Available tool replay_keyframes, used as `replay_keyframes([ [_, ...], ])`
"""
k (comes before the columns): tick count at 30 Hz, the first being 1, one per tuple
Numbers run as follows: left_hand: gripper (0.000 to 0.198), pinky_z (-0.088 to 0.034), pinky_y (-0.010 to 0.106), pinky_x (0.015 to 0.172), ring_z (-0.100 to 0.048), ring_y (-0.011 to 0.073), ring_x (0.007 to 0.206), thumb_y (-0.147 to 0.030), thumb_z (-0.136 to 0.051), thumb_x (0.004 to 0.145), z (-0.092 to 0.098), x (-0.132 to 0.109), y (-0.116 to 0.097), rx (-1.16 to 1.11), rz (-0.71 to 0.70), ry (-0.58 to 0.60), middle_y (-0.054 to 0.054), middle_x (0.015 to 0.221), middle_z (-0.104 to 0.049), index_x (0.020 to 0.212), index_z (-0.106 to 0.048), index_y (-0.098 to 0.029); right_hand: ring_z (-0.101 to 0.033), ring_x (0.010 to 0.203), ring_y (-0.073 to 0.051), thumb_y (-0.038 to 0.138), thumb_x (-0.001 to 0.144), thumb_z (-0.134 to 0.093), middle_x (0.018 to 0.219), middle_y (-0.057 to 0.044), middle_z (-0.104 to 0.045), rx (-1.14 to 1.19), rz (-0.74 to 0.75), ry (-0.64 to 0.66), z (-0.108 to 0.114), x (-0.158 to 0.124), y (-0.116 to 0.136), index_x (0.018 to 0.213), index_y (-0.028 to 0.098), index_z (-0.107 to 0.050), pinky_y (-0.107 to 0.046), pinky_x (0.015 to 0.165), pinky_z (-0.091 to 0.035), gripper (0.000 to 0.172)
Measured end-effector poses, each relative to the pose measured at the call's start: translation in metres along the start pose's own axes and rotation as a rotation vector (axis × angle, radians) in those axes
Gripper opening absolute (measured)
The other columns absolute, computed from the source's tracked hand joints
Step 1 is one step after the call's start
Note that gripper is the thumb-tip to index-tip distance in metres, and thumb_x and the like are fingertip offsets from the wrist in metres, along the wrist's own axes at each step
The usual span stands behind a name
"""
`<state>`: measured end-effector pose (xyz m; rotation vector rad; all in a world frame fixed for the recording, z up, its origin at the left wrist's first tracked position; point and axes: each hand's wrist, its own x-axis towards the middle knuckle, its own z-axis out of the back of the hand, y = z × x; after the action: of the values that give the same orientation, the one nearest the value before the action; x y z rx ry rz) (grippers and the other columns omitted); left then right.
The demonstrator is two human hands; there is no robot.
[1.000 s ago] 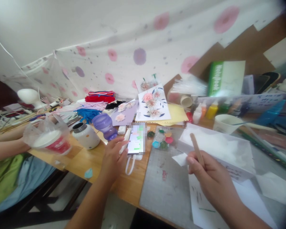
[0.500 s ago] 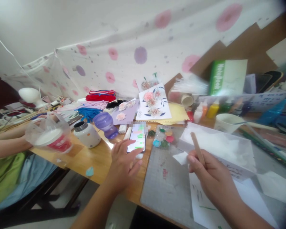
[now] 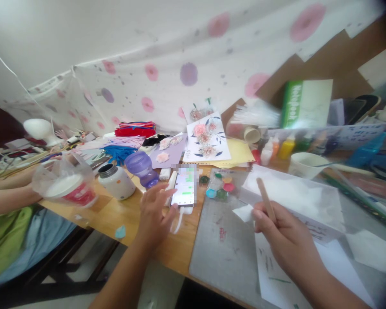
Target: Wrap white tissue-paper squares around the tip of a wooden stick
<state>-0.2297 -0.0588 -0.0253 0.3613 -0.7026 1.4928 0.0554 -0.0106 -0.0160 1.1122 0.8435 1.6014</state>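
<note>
A lit phone [image 3: 185, 185] lies on the table with a white cable at its lower end. My left hand [image 3: 155, 214] is over its left edge, fingers spread and holding nothing; whether a fingertip touches the screen I cannot tell. Between the thumb and fingers of my right hand [image 3: 284, 227] is a flat wooden craft stick [image 3: 265, 198], tilted upward. A small white piece of paper [image 3: 243, 213] shows at the thumb tip, perhaps pinched too. Under this hand are a white sheet with dark strokes [image 3: 276, 279] and a grey cutting mat [image 3: 212, 244].
A paint palette [image 3: 218, 185] with coloured wells sits beside the phone. Behind my right hand are a white box [image 3: 296, 193] and a white cup [image 3: 312, 165]. A purple cup [image 3: 143, 168], a spotted jar [image 3: 116, 182] and a bagged tub [image 3: 67, 186] stand left, near another person's arms [image 3: 11, 197].
My left hand has drawn back to the left and slightly down, uncovering more of the phone and its cable. My right hand stays in place with the craft stick.
</note>
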Motion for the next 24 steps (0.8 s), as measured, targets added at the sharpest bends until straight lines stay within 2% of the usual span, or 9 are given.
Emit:
replay_keyframes([
  [6, 0.027, -0.045, 0.053, 0.098, -0.058, 0.0301, 0.111, -0.024, -0.048, 0.092, 0.001, 0.000, 0.018, 0.032, 0.070, -0.008, 0.012, 0.117, -0.062, 0.108, -0.070, -0.020, -0.048, 0.053, -0.015, 0.039, 0.089, -0.052, 0.059, 0.004, -0.051, -0.011, -0.031, 0.013, 0.001, -0.001, 0.002, 0.067, 0.025, -0.054, -0.025, 0.050, -0.040, 0.026],
  [12, 0.028, -0.045, 0.053, 0.098, -0.058, 0.0303, 0.114, -0.023, -0.048, 0.091, -0.002, 0.001, 0.012, 0.024, 0.069, 0.053, 0.011, 0.122, -0.062, 0.107, -0.071, -0.021, -0.049, 0.052, -0.016, 0.039, 0.090, -0.051, 0.058, 0.003, -0.052, -0.032, -0.012, 0.002, 0.000, -0.001, 0.002, 0.065, 0.025, -0.053, -0.026, 0.051, -0.040, 0.029],
  [24, 0.026, -0.041, 0.057, 0.101, -0.053, 0.0328, 0.122, -0.023, -0.052, 0.089, -0.001, 0.001, 0.001, 0.010, -0.030, 0.146, 0.013, 0.128, -0.057, 0.107, -0.071, -0.021, -0.050, 0.051, -0.017, 0.040, 0.090, -0.050, 0.058, 0.003, -0.052, -0.056, 0.010, 0.003, -0.001, -0.001, 0.002, 0.067, 0.026, -0.054, -0.026, 0.050, -0.041, 0.027],
])
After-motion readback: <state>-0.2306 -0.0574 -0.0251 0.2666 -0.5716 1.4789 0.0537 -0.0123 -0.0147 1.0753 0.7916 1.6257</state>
